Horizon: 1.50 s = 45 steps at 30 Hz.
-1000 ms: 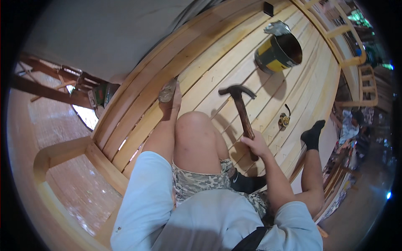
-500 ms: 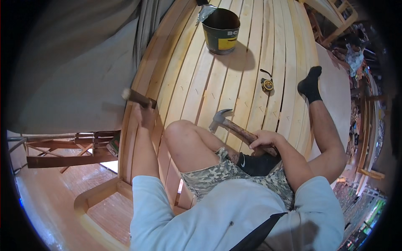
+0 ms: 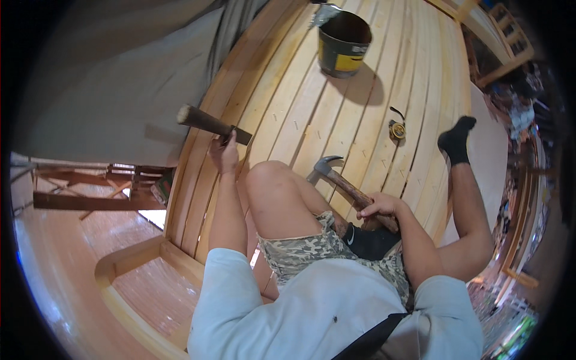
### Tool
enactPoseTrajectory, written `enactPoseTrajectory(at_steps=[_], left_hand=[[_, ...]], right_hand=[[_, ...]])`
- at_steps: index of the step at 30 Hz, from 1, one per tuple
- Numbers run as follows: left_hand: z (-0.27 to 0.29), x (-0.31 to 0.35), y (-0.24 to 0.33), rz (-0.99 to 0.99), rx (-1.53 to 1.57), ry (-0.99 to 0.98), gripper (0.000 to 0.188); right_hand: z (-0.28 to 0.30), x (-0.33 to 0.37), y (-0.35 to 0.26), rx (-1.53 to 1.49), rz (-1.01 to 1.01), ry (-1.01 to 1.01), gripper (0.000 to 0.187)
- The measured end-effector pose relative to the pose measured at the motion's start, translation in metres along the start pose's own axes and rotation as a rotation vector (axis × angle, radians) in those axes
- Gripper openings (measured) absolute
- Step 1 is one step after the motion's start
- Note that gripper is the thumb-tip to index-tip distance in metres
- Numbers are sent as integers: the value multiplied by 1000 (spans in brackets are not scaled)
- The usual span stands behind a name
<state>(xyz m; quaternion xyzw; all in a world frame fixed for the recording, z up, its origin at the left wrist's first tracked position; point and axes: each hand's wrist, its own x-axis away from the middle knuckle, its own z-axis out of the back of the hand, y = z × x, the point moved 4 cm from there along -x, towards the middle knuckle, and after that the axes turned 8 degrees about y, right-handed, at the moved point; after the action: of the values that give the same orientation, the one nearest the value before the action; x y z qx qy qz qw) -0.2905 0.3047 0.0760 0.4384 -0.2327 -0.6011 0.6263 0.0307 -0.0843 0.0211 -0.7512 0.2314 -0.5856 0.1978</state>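
My left hand (image 3: 225, 155) is closed around a wide chisel (image 3: 210, 123), held sideways over the left part of the slatted wooden surface (image 3: 300, 129). Its thick round wooden handle points left and its short flat metal end points right. In my right hand (image 3: 382, 207) is a claw hammer (image 3: 348, 187), gripped by the lower part of its wooden handle. The steel head lies to the upper left of that hand, beyond my bent knee, close over the slats. Several thin nails (image 3: 341, 143) stick up from the slats in a row ahead of the hammer.
A dark bucket (image 3: 345, 51) with a yellow patch stands at the far middle. A tape measure (image 3: 396, 129) lies on the slats near my outstretched foot (image 3: 458, 141). Grey cloth (image 3: 126, 90) hangs at left. A curved wooden frame (image 3: 108, 270) stands below left.
My left hand has raised the chisel slightly and moved it right, turning its flat metal end into view. The whole view has shifted; the hammer stays in my right hand.
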Motion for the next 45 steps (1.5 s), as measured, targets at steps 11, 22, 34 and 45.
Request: enactPoseTrajectory(at_steps=[11, 22, 34, 45], left_hand=[[24, 37, 0, -182, -75, 69, 23], [3, 66, -63, 373, 389, -94, 34], [2, 72, -63, 211, 338, -213, 27], [-4, 68, -53, -453, 107, -63, 7]], right_hand=[[-5, -2, -10, -89, -121, -39, 47], [-3, -7, -12, -178, -287, -82, 62], [5, -8, -12, -158, -326, -77, 66], [1, -10, -15, -183, -365, -87, 62]])
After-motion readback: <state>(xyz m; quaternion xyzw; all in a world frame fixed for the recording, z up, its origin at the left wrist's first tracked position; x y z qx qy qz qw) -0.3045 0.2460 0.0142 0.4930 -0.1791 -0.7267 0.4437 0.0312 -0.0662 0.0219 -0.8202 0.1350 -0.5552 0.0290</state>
